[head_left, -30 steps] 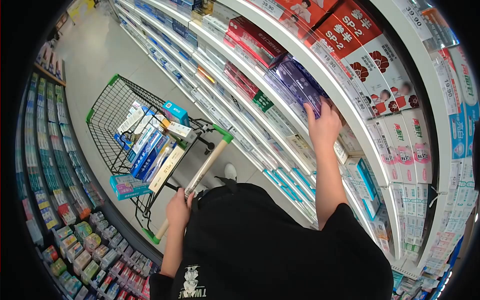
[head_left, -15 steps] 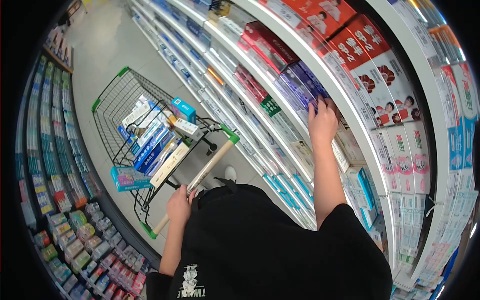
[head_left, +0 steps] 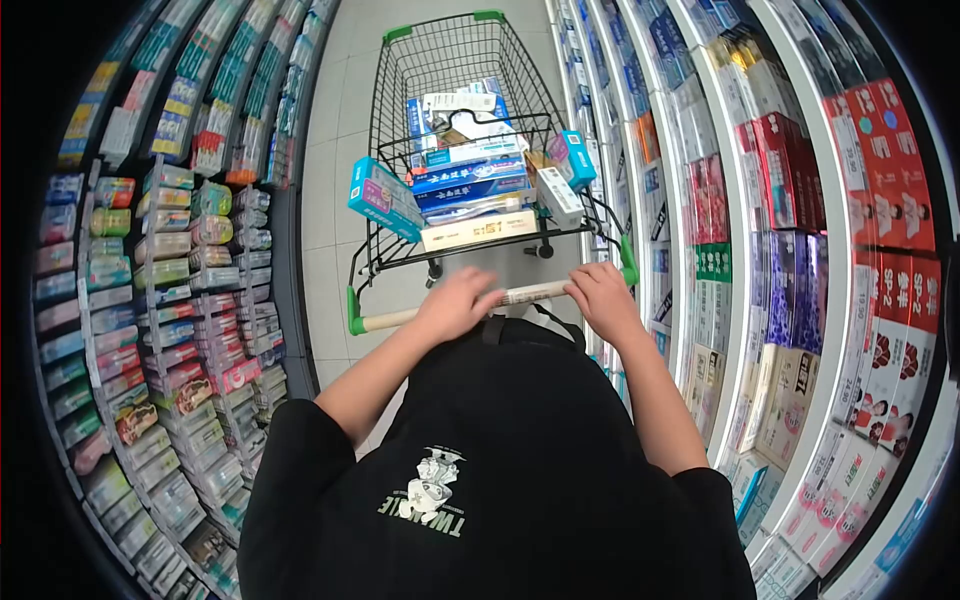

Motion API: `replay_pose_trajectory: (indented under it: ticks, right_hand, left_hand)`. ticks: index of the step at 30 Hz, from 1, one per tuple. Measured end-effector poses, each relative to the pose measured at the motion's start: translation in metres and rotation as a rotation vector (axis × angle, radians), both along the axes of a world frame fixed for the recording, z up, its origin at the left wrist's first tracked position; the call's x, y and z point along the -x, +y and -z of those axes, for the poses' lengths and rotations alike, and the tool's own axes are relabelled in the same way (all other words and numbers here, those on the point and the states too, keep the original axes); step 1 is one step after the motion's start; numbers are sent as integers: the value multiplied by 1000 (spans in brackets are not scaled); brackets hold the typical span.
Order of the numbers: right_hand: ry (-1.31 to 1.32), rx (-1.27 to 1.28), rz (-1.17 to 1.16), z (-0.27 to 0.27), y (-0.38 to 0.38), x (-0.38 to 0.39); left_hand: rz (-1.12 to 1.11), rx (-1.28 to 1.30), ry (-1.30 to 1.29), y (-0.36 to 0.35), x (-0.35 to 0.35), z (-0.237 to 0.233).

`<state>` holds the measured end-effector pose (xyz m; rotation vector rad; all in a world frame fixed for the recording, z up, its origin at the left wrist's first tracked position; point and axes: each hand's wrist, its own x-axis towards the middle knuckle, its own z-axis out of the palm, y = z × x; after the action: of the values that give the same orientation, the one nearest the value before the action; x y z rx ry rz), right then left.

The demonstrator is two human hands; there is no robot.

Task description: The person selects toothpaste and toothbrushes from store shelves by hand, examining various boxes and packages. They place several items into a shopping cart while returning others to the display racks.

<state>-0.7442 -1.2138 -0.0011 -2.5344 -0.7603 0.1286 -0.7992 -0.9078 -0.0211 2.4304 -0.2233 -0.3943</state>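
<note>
A shopping cart (head_left: 385, 120) of black wire with green corners stands in front of me. Its pale handle (head_left: 535, 293) runs across my body. My left hand (head_left: 458, 305) is closed loosely over the handle left of its middle, its fingers partly blurred. Near the green right end, my right hand (head_left: 603, 303) grips the same bar. Packages are piled in the cart: blue boxes (head_left: 474, 190), a cream box (head_left: 480, 232), a teal box (head_left: 385, 198) at the left, another teal box (head_left: 575, 160) and a white box (head_left: 560, 197) at the right.
Shelves on the right hold red boxes (head_left: 785, 165), purple boxes (head_left: 795, 285) and red-and-white SP-2 boxes (head_left: 895, 330). To the left hang rows of small packs (head_left: 165, 250) with toothbrush-like packages (head_left: 185, 100) beyond. Pale floor tiles (head_left: 335, 110) run along both sides of the cart.
My right hand has left the purple boxes on the right shelf and come to the cart handle. My view has turned, so the cart now lies straight ahead.
</note>
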Motion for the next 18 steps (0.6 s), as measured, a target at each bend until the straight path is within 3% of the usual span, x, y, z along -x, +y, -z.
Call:
replay_pose_trajectory:
  ticks: [2, 3, 6, 7, 12, 15, 18]
  right_hand:
    - [57, 78, -35, 1, 8, -13]
    - [80, 84, -64, 4, 11, -21]
    - [166, 36, -91, 25, 22, -38]
    - [211, -25, -62, 34, 28, -39]
    - [234, -26, 155, 38, 43, -33]
    - [378, -179, 312, 33, 44, -44]
    - [381, -288, 414, 36, 45, -51]
  left_hand:
    - [-151, 25, -262, 12, -22, 24]
    - [-298, -18, -284, 17, -40, 23]
    - [-405, -324, -413, 52, -98, 41]
    - [-409, -402, -346, 64, -112, 56]
    - [-408, -157, -12, 96, -137, 66]
    - [-316, -201, 20, 92, -127, 30]
    - [-374, -34, -154, 99, -104, 35]
